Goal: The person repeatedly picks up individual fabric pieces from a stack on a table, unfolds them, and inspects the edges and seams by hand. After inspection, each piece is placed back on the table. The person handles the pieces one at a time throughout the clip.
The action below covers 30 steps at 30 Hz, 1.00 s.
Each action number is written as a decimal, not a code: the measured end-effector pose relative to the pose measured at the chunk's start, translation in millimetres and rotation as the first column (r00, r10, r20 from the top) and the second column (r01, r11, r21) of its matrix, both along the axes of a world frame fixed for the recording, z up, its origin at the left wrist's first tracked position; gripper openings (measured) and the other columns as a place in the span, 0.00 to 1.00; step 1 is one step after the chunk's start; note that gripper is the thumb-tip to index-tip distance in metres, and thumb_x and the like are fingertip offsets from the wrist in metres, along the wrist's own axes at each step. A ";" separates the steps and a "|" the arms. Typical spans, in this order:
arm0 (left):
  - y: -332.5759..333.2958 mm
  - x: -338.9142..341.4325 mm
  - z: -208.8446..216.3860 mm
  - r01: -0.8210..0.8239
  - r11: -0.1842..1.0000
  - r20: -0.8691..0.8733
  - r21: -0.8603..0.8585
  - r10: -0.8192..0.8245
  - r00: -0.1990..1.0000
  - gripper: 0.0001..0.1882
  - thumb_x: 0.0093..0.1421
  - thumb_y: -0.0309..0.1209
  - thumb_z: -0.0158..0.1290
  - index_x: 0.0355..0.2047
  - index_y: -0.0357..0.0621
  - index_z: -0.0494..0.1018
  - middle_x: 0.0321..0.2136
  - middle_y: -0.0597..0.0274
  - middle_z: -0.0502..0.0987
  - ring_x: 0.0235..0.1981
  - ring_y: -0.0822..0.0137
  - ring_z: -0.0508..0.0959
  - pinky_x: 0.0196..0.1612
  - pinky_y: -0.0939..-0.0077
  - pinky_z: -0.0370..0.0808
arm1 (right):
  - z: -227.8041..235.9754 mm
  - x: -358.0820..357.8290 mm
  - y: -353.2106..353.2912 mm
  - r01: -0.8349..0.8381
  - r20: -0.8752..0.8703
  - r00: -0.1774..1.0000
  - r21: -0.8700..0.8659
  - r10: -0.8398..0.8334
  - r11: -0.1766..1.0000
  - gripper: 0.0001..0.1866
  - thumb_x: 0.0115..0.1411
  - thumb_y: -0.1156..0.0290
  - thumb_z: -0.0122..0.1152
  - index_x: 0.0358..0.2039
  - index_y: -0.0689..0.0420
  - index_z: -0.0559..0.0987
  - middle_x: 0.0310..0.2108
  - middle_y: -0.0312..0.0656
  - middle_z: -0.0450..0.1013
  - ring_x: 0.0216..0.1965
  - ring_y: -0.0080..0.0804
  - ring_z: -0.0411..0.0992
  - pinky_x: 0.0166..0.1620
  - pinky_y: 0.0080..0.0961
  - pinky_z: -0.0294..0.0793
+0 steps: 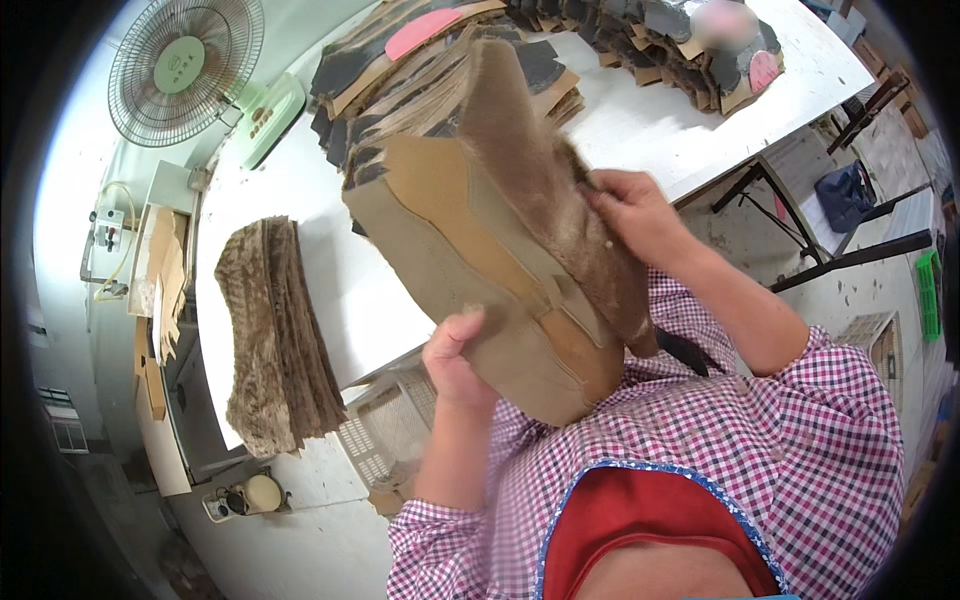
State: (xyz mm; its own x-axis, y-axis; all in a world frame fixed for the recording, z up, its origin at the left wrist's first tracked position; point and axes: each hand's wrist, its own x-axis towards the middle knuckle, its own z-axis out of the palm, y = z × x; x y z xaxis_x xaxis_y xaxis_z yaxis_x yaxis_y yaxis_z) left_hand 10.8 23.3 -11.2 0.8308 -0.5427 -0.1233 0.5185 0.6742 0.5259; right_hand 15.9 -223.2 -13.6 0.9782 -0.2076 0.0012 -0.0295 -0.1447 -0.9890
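Observation:
My left hand [462, 362] is closed on the lower left edge of several tan and beige cut pieces [450, 250], its thumb lying on top and its other fingers hidden beneath. They look like suede-backed material and overlap lengthwise in front of my body. On their right side stands a brown furry piece [545, 180], its pile facing up and right. My right hand [635, 215] pinches the right edge of this fur, with the thumb and fingers bent together. A dark strip [682, 352] shows by its lower end.
On the white table [660, 140] lie a stack of brown fur pieces [275, 335] at left and dark-backed piles [660, 45] at the back. Pink pieces [420, 33] rest on them. A fan [185, 75] stands far left. Below the table is a plastic crate [385, 430].

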 end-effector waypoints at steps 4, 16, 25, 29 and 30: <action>-17.2 -8.9 -0.9 0.071 0.991 0.009 -0.117 -0.071 0.997 0.30 0.53 0.29 0.47 0.57 0.29 0.63 0.52 0.45 0.73 0.52 0.50 0.74 0.58 0.55 0.70 | -36.0 8.3 28.6 -0.197 -0.034 0.978 0.184 0.206 0.963 0.14 0.62 0.67 0.55 0.39 0.65 0.80 0.30 0.43 0.78 0.30 0.27 0.72 0.37 0.28 0.74; -18.9 -3.3 13.9 0.004 0.999 0.095 0.048 -0.009 0.995 0.30 0.56 0.31 0.43 0.58 0.28 0.60 0.54 0.44 0.70 0.54 0.50 0.72 0.60 0.55 0.67 | 48.0 -24.3 10.5 0.211 0.498 0.862 -0.513 0.089 0.832 0.10 0.57 0.74 0.61 0.40 0.61 0.76 0.35 0.47 0.71 0.37 0.43 0.73 0.39 0.33 0.74; -17.5 -10.3 14.1 -0.021 0.989 0.187 0.146 -0.007 0.982 0.31 0.56 0.32 0.42 0.59 0.27 0.59 0.56 0.43 0.69 0.56 0.49 0.70 0.62 0.57 0.64 | 56.5 -40.5 22.5 -0.078 0.339 0.917 -0.370 0.212 0.926 0.10 0.54 0.77 0.63 0.37 0.64 0.77 0.31 0.47 0.75 0.32 0.39 0.77 0.35 0.29 0.76; -10.7 -6.3 10.8 0.049 0.991 0.169 0.121 -0.069 0.983 0.31 0.55 0.32 0.42 0.58 0.27 0.59 0.56 0.43 0.69 0.56 0.50 0.70 0.62 0.58 0.64 | 65.0 -43.1 17.6 -0.195 0.242 0.932 -0.289 0.269 0.937 0.08 0.56 0.75 0.62 0.35 0.65 0.78 0.30 0.48 0.77 0.31 0.32 0.78 0.35 0.25 0.76; -11.2 -7.4 11.6 0.029 0.987 0.164 0.157 -0.056 0.985 0.31 0.55 0.32 0.42 0.58 0.26 0.60 0.55 0.43 0.69 0.56 0.50 0.70 0.62 0.59 0.64 | 65.7 -44.4 18.1 -0.183 0.223 0.942 -0.289 0.252 0.940 0.08 0.56 0.75 0.63 0.35 0.65 0.78 0.29 0.48 0.77 0.31 0.31 0.78 0.35 0.25 0.76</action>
